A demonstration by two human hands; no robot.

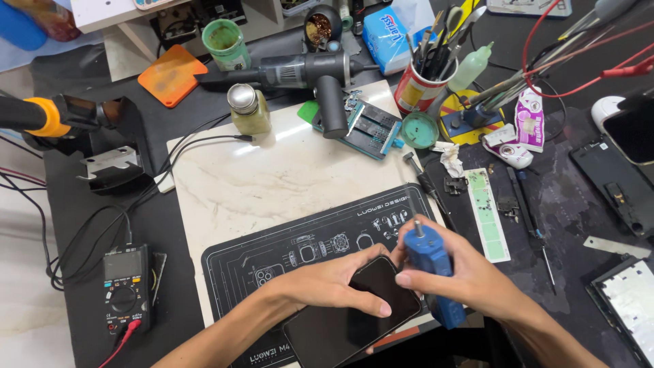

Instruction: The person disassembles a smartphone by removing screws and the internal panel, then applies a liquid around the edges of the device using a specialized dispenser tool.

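Note:
My left hand [334,283] lies over a black smartphone [340,327] on a dark work mat [286,252] and grips its upper edge. My right hand [463,272] is wrapped around a blue-handled tool [430,262] with a thin metal shaft pointing up and away, held right beside the phone's top right corner. The phone's dark screen faces up and my left hand hides part of it.
A marble slab [272,177] lies under the mat. A multimeter [126,286] sits at the left, and a black handheld blower [306,71], a jar [248,109] and a tool cup [426,82] stand at the back. Small parts, a green strip [487,211] and phone pieces [613,184] are scattered at the right.

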